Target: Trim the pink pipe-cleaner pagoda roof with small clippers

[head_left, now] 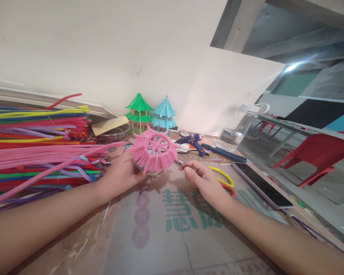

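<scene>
My left hand (119, 173) grips the pink model (149, 160) above the printed sheet (157, 244); my right hand (202, 179) pinches a metal tip (181, 164) near its edge. Looped handles (227, 175) show beside my right hand.

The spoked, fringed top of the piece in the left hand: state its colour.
The spoked top is pink, seen best in the head view.
</scene>
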`<state>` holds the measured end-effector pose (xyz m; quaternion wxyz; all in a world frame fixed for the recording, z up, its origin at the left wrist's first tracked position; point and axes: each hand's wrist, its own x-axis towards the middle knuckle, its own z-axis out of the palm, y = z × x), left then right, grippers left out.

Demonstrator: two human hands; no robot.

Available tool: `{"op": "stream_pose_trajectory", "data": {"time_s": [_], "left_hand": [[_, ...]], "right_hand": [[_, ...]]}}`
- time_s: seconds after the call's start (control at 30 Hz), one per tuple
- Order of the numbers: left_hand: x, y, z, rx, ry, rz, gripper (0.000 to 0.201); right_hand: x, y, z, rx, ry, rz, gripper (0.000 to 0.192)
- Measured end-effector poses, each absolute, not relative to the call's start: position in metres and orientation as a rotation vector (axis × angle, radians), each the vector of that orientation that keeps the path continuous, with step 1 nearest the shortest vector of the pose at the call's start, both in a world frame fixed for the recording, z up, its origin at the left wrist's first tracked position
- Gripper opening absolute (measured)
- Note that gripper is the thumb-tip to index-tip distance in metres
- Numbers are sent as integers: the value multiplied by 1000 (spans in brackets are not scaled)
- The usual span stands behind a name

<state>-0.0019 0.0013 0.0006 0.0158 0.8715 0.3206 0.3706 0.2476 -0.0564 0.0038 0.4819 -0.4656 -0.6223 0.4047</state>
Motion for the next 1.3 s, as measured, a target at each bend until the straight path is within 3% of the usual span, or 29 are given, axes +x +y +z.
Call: {"op": "stream_pose_trajectory", "data": {"time_s": [1.3], "left_hand": [[-1,-2,4,2651,1021,1101,29]], "right_hand": [[247,-57,5,-1157,-1578,909,40]]}}
